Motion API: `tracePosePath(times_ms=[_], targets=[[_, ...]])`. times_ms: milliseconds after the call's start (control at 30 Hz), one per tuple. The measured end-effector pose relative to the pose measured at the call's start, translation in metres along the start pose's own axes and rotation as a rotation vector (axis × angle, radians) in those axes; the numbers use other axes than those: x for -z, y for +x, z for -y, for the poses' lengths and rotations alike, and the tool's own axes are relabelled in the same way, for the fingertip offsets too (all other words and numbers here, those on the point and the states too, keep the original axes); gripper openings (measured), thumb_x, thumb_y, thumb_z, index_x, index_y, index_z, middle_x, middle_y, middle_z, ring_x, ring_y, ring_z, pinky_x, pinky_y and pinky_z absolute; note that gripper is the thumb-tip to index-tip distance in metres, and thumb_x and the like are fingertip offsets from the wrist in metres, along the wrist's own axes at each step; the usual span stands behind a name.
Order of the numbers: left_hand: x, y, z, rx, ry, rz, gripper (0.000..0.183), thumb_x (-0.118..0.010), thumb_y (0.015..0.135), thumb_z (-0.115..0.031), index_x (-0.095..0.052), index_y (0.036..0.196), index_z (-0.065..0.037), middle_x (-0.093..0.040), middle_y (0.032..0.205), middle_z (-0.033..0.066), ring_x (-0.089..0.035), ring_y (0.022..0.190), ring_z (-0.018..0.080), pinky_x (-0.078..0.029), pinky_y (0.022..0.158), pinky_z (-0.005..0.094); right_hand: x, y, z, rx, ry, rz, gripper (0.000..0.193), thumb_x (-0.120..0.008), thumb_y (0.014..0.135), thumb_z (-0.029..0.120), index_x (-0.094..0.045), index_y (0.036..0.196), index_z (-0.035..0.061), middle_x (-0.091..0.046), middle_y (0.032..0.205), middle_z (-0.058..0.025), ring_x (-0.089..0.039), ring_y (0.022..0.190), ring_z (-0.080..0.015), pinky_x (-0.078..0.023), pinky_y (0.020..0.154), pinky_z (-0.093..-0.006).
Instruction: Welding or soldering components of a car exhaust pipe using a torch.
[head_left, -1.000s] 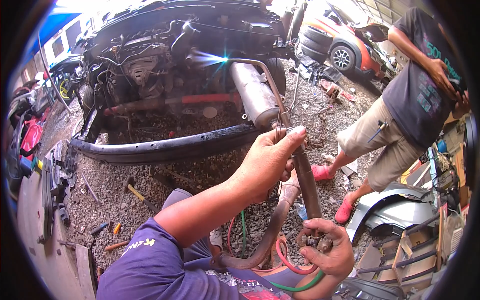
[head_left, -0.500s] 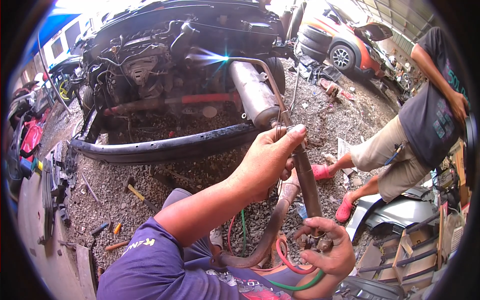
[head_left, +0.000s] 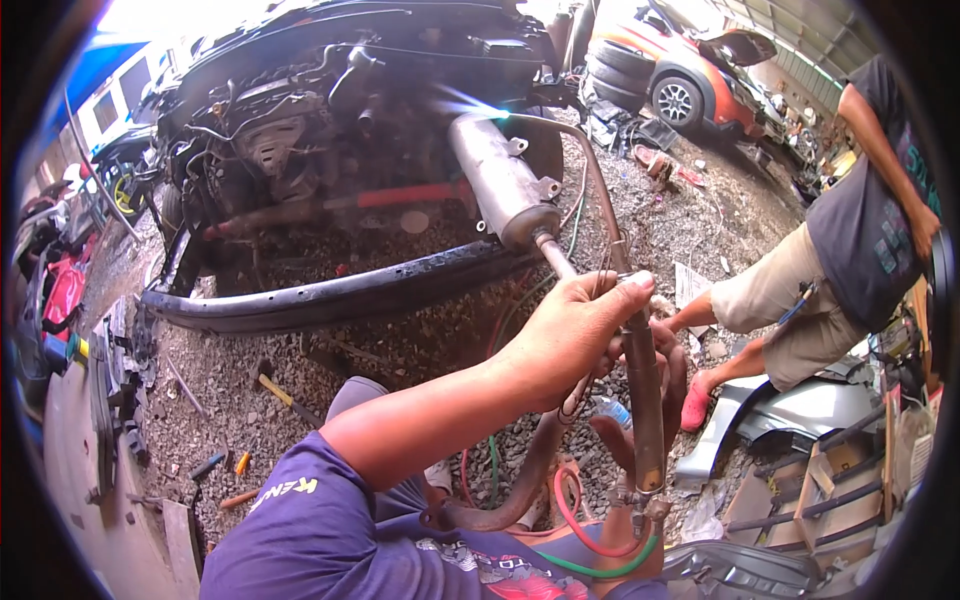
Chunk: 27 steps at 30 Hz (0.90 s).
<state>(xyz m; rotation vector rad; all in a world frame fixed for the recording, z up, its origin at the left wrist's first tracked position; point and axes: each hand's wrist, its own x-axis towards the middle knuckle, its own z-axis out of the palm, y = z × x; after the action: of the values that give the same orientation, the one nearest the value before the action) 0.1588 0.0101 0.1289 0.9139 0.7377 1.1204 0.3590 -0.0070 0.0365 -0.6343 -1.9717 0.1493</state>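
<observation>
My left hand [head_left: 585, 320] is closed around the upper handle of a gas torch [head_left: 645, 425]. Thin wire loops hang by its fingers. From the torch's bent neck a bright blue-white flame [head_left: 470, 104] points left, over the top end of a silver muffler [head_left: 490, 180]. The muffler's thin pipe [head_left: 553, 255] runs down behind my left hand. Behind the torch handle is my right hand [head_left: 675, 375], partly hidden, its thumb spread to the left and its fingers up close to my left hand. Red [head_left: 570, 510] and green hoses [head_left: 610, 572] meet the torch's lower end.
A rusty bent pipe [head_left: 520, 490] lies across my lap. Ahead stands a car front with exposed engine [head_left: 270, 140] and a black crossbar [head_left: 330, 310]. A person in pink clogs [head_left: 850, 250] stands right, near a silver fender [head_left: 790, 410]. A hammer [head_left: 285, 398] lies on gravel.
My right hand has left the torch's valve end and moved up behind the handle. The torch, flame and left hand have shifted right; the muffler appears slightly turned.
</observation>
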Motion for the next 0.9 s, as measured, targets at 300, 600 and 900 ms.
tracePosePath(times_ms=[300, 600, 900], targets=[[-0.008, -0.001, 0.002, 0.038, 0.310, -0.023, 0.041, -0.074, 0.111, -0.035, -0.074, 0.132, 0.000, -0.066, 0.085, -0.0024, -0.058, 0.071, 0.0029, -0.044, 0.059, 0.0214, 0.005, -0.014, 0.006, 0.044, -0.072, -0.323, 0.063, -0.062, 0.112, 0.042, -0.058, 0.154, -0.0052, -0.066, 0.142, -0.0354, -0.070, 0.127, -0.0504, -0.058, 0.109, -0.0589], [0.060, -0.073, 0.042, 0.087, 0.601, -0.209, 0.069, -0.086, 0.100, -0.043, -0.066, 0.144, 0.006, -0.072, 0.120, 0.0115, -0.069, 0.115, 0.0195, -0.057, 0.102, 0.0391, 0.041, -0.030, -0.031, -0.165, 0.039, -0.575, 0.065, -0.055, 0.108, 0.027, -0.050, 0.155, -0.0177, -0.063, 0.149, -0.0351, -0.073, 0.127, -0.0465, -0.055, 0.117, -0.0585], [0.026, -0.092, 0.063, 0.259, 0.392, -0.116, 0.093, -0.094, 0.092, -0.033, -0.044, 0.160, 0.004, -0.067, 0.121, 0.0128, -0.069, 0.104, 0.0163, -0.059, 0.087, 0.0346, 0.054, -0.031, -0.026, -0.224, -0.052, -0.523, 0.064, -0.058, 0.105, 0.022, -0.052, 0.151, -0.0214, -0.071, 0.135, -0.0358, -0.075, 0.124, -0.0411, -0.057, 0.115, -0.0530]])
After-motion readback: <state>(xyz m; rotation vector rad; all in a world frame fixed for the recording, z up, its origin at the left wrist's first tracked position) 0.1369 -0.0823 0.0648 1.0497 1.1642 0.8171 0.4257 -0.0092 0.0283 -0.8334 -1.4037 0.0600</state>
